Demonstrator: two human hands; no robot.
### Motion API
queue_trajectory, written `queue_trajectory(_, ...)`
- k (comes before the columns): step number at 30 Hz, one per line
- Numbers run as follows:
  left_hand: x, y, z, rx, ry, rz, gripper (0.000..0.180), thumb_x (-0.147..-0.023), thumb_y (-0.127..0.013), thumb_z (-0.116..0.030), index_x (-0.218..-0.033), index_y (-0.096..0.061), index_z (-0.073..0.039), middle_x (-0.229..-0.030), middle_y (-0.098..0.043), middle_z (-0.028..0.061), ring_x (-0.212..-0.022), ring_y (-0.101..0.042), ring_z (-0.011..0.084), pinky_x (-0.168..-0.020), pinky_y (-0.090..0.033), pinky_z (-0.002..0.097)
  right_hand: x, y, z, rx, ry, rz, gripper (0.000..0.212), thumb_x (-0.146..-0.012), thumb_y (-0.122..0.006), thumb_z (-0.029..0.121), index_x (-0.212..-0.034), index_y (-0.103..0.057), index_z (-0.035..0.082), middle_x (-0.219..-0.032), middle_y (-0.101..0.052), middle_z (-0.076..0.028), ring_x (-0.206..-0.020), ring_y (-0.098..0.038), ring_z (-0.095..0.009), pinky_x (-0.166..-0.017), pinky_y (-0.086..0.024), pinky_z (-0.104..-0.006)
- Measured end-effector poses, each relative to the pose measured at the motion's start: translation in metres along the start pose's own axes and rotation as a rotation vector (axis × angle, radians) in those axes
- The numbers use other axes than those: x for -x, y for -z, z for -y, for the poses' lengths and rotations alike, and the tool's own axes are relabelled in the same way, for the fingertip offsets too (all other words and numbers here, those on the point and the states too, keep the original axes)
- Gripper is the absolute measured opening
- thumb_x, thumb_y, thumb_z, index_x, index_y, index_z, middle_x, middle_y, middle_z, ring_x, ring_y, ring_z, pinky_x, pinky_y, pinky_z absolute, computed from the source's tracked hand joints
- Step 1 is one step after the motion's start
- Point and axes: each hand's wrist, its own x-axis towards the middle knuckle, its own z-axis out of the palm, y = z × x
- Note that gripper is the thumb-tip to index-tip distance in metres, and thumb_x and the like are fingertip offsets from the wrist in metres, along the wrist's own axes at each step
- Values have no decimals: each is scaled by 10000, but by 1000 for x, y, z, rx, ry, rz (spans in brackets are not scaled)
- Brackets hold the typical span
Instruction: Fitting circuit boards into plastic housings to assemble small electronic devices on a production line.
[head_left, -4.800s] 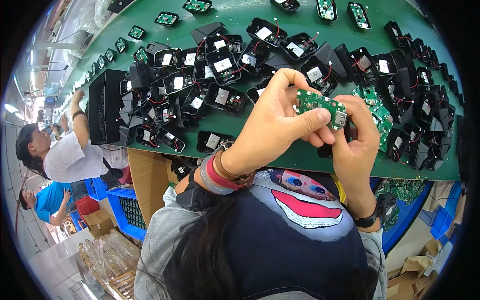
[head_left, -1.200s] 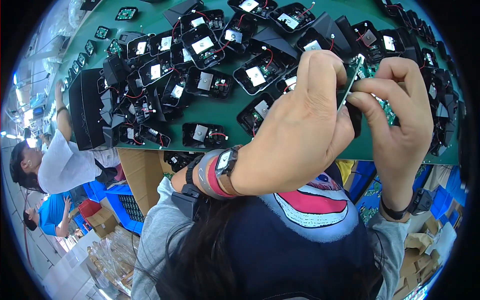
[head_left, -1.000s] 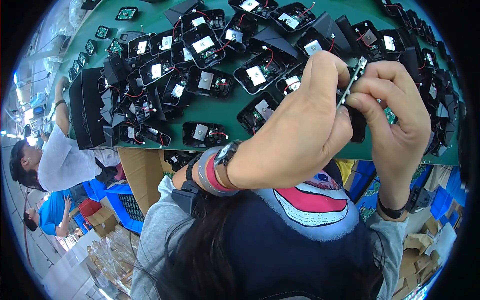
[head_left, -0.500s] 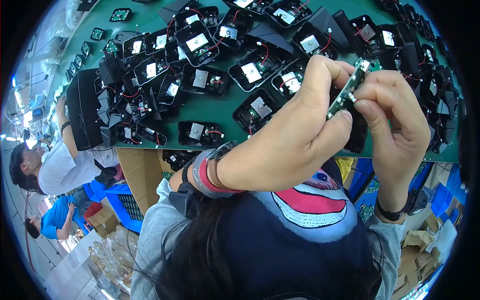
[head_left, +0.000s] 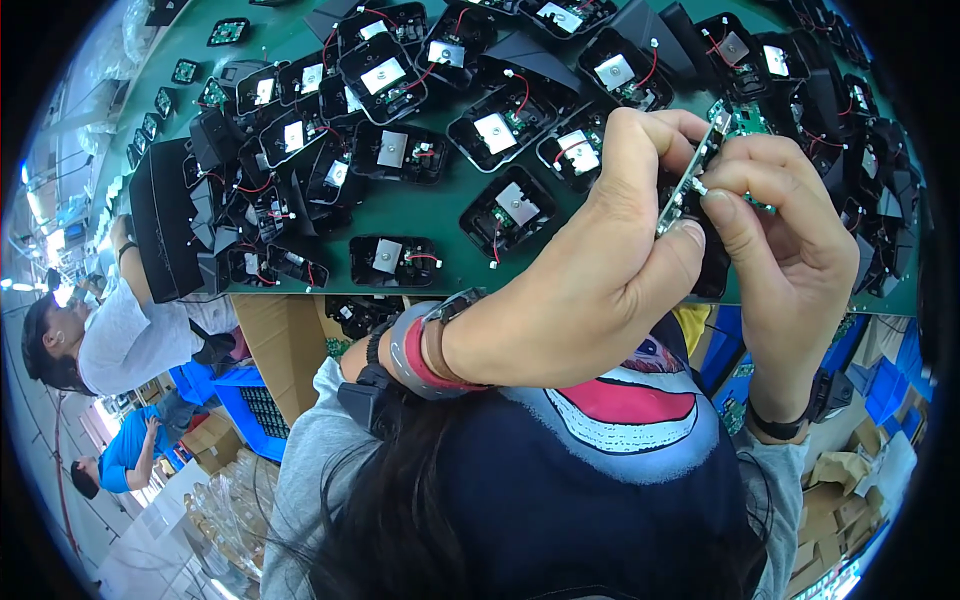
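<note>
Above the table's near edge, a circuit board slanting lengthwise far-right is being pinched by the left hand, a white connector rightward by the right hand.

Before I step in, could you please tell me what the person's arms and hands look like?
The left hand and right hand are ungloved, below grey fabric sleeves. The left forearm wears a boxy black device, a grey band, a red band, a brown strap and a dark watch; the right forearm wears a narrow black strap with a rounded black device.
</note>
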Motion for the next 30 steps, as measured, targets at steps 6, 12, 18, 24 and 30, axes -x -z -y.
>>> queue_trajectory(6,-1,-3,2,-152,-85,-51,372,-797,-430,72,-1121,-248,54,-1171,-324,226,-1058,-410,273,-955,-346,343,-4,-4,-5,13,65,-27,110,-831,-582,-78,-931,-613,-45,-1007,-555,-82,-863,-568,-105,-711,-465,-200)
queue_trajectory(12,-4,2,2,-164,-127,-84,379,-801,-433,78,-1137,-264,32,-1206,-324,229,-1114,-426,294,-966,-347,359,-5,-9,-10,-3,120,-92,180,-811,-623,-46,-990,-620,-34,-1063,-569,-95,-900,-562,-123,-750,-462,-216)
queue_trajectory(18,-7,13,-13,29,57,33,356,-853,-433,25,-1177,-285,13,-1197,-405,200,-1094,-469,245,-917,-388,338,-16,8,-14,186,171,-48,415,-748,-720,77,-1130,-582,-11,-1082,-583,-65,-967,-510,-134,-821,-389,-248)
queue_trajectory(24,-10,25,-17,106,228,83,614,-871,-535,-126,-1356,-185,11,-1161,-453,157,-1008,-508,168,-864,-423,284,-25,11,-12,-74,-18,-2,408,-758,-727,95,-1112,-564,-25,-981,-589,-45,-864,-536,-91,-764,-411,-205)
queue_trajectory(30,-11,34,-14,380,244,273,763,-859,-616,-209,-1418,-142,4,-1180,-443,130,-1082,-466,162,-903,-412,289,-43,21,-23,-409,-170,243,328,-747,-755,181,-983,-597,17,-859,-580,4,-765,-534,-48,-710,-438,-182)
